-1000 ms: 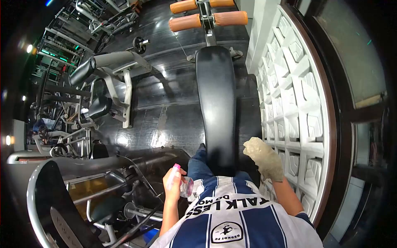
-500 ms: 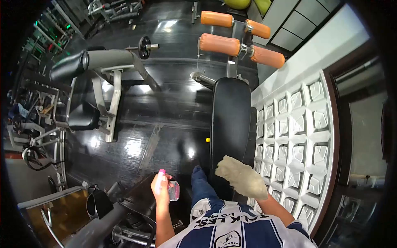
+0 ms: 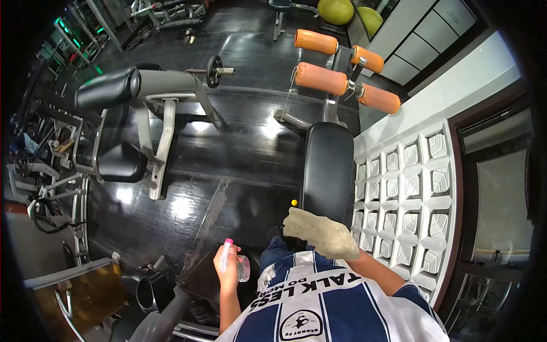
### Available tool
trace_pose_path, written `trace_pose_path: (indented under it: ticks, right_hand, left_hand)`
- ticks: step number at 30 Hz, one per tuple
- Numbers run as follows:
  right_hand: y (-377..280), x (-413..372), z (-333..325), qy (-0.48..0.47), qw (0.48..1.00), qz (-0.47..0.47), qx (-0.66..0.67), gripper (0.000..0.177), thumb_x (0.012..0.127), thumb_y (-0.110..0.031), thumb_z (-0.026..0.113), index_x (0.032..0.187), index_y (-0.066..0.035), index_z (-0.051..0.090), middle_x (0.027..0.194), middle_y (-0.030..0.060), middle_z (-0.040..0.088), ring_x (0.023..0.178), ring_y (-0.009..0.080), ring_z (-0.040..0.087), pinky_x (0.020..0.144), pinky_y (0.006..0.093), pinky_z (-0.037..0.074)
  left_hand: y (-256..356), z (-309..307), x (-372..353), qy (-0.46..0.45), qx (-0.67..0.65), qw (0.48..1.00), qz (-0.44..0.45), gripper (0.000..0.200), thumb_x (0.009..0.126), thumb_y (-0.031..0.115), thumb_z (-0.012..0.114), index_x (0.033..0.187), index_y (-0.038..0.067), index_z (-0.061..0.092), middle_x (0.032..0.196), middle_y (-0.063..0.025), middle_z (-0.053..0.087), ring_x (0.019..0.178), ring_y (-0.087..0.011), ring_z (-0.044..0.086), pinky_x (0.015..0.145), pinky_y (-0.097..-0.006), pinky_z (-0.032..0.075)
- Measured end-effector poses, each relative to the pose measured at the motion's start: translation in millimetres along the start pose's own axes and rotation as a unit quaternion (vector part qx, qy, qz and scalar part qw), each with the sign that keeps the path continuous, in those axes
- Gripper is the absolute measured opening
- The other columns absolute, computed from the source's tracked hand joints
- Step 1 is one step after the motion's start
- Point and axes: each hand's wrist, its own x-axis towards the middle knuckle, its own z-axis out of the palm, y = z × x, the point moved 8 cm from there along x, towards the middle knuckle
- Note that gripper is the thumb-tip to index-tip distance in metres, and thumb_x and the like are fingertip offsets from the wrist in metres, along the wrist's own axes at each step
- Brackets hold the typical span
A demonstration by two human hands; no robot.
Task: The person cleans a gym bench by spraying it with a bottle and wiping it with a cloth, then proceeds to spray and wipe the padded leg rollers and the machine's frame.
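Observation:
My left hand (image 3: 224, 267) is closed around a clear spray bottle (image 3: 244, 269) with a pink-tipped white spray head, held low at the left of my body. A beige cloth (image 3: 320, 232) covers my right hand and hangs over it, hiding the fingers; only the forearm (image 3: 373, 268) shows behind it. The cloth overlaps the near end of a black padded bench (image 3: 327, 168) in this view. At the bench's left side is a small yellow ball (image 3: 294, 203).
Orange padded rollers (image 3: 320, 78) top the bench's far end. A grey machine with black pads (image 3: 121, 162) stands to the left on the dark floor (image 3: 250, 165). White moulded wall panels (image 3: 399, 196) line the right. Green exercise balls (image 3: 336, 11) sit at the back.
The view has tilted up, so the bench and machines sit lower in it. The cloth has moved left and nearer my body. My left hand keeps hold of the spray bottle.

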Motion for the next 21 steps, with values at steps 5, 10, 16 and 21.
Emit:
trace_pose_path:
  ticks: [5, 10, 16, 21]
  right_hand:
    - [-51, 16, -4, -0.041, 0.980, 0.010, -0.194, 0.045, 0.090, -0.006, 0.065, 0.134, -0.014, 0.059, 0.123, -0.0043, 0.065, 0.096, 0.0052, 0.061, 0.083, 0.0186, 0.048]
    - [-52, 30, -7, -0.093, 0.969, 0.011, -0.230, 0.042, 0.095, -0.011, 0.058, 0.137, -0.016, 0.057, 0.131, -0.0086, 0.063, 0.098, 0.0005, 0.061, 0.080, 0.0155, 0.047]
    - [-44, 18, -37, 0.123, 0.968, -0.098, 0.194, 0.048, 0.098, -0.011, 0.054, 0.145, -0.001, 0.046, 0.137, 0.0060, 0.061, 0.119, 0.0116, 0.060, 0.101, 0.0238, 0.045]
    - [-36, 21, -45, 0.168, 0.973, -0.052, 0.146, 0.044, 0.085, 0.004, 0.056, 0.128, -0.006, 0.056, 0.125, 0.0095, 0.060, 0.112, 0.0267, 0.060, 0.093, 0.0326, 0.049]
  left_hand:
    - [23, 8, 8, 0.004, -0.006, 1.000, 0.015, 0.032, 0.098, 0.029, 0.059, 0.092, -0.002, 0.063, 0.083, -0.0080, 0.065, 0.060, -0.0103, 0.056, 0.059, -0.0272, 0.045]
    - [32, 16, 32, -0.045, 0.047, 0.997, 0.049, 0.033, 0.098, 0.030, 0.060, 0.093, -0.002, 0.064, 0.085, -0.0094, 0.065, 0.060, -0.0104, 0.057, 0.056, -0.0266, 0.045]
    - [60, 45, 50, -0.105, 0.095, 0.987, 0.071, 0.036, 0.098, 0.033, 0.059, 0.095, -0.002, 0.064, 0.085, -0.0098, 0.067, 0.060, -0.0119, 0.059, 0.056, -0.0268, 0.046]
    - [68, 56, 54, -0.131, 0.073, 0.986, 0.070, 0.043, 0.097, 0.039, 0.060, 0.105, -0.003, 0.062, 0.087, -0.0123, 0.068, 0.058, -0.0139, 0.060, 0.056, -0.0269, 0.046]
